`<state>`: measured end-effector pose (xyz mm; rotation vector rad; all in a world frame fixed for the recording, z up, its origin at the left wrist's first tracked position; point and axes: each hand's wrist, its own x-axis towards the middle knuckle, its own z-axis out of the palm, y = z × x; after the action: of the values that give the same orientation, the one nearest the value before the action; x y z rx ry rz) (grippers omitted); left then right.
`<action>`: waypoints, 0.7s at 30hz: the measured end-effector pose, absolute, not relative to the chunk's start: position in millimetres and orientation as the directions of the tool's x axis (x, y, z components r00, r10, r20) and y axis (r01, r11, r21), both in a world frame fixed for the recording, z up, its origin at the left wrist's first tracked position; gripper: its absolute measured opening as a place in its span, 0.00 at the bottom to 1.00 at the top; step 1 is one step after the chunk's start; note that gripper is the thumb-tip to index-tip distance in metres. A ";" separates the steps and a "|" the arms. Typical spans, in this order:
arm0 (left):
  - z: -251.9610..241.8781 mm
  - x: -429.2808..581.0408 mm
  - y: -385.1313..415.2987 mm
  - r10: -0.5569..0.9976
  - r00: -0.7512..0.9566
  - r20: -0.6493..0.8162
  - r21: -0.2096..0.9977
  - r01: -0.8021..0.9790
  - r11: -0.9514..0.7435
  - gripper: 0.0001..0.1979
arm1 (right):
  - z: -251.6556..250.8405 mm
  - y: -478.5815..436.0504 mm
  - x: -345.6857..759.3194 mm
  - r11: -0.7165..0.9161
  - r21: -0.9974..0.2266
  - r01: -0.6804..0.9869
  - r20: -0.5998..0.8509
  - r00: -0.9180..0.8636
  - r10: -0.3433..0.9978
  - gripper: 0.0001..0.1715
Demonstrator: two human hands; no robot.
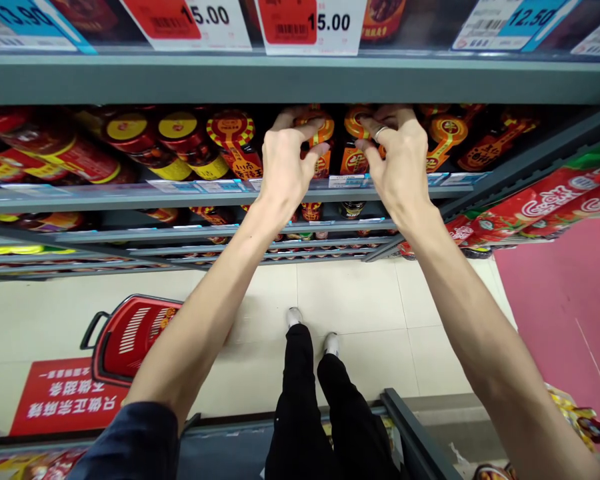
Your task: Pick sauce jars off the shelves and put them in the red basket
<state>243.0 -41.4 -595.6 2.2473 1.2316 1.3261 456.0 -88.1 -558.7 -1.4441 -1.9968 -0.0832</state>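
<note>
My left hand (286, 157) reaches onto the shelf from the front, its fingers over the orange lid of a sauce jar (322, 165) and its thumb against the jar's front. Beside it, my right hand (403, 157), with a ring on one finger, grips a second orange-lidded sauce jar (353, 161) in the same way. Both jars stand upright with a narrow dark gap between them. The far fingertips of both hands are hidden under the upper shelf. To the right is another orange-lidded jar (447, 137); to the left, a jar with a red and yellow lid (231, 133).
The upper shelf's edge (300, 80) runs close above my hands, with price tags (313, 23) over it. Red-lidded jars (177, 137) stand further left. A red shopping basket (125, 333) rests on the tiled floor (360, 293). Red snack bags (545, 200) hang at right.
</note>
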 end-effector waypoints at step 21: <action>-569.9 237.7 -73.6 0.792 0.220 0.569 0.579 0.576 -0.577 0.38 | -555.3 -110.3 471.1 0.425 -0.309 0.851 0.597 -0.174 0.783 0.36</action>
<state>237.7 -73.6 -569.9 2.2506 1.2934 1.2827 471.1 -110.3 -555.3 -1.3785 -1.9738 -0.1228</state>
